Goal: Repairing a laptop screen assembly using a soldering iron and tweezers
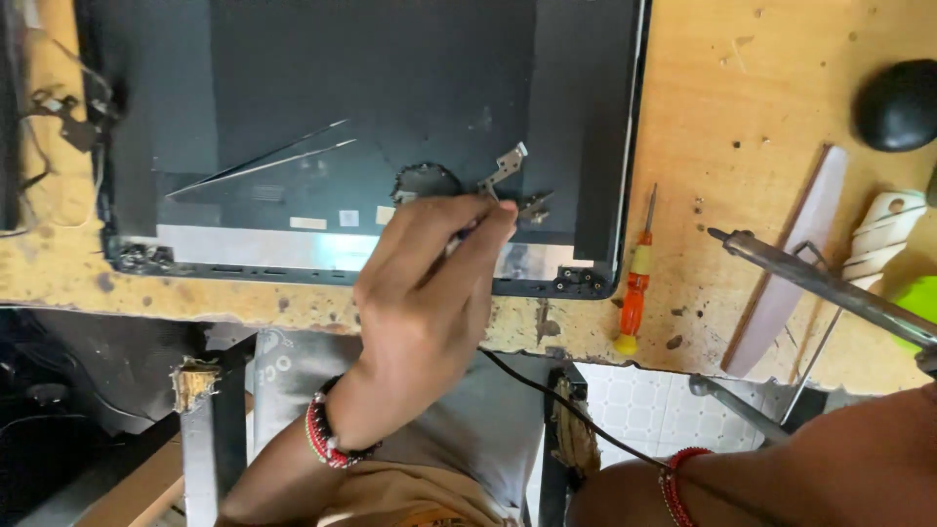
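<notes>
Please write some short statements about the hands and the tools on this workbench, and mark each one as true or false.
1. The left hand reaches over the dark laptop cover. True.
2. Tweezers lie on the cover, away from the hand. True.
3. The orange screwdriver lies on the cover. False: it lies on the wooden bench, right of the cover.
4. The soldering iron points its tip toward the cover. True.
5. The left wrist is bare. False: it wears a red beaded bracelet.

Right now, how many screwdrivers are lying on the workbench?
1: an orange-and-yellow screwdriver lies on the wooden workbench, just right of the dark laptop lid. Others may sit out of view.
</notes>
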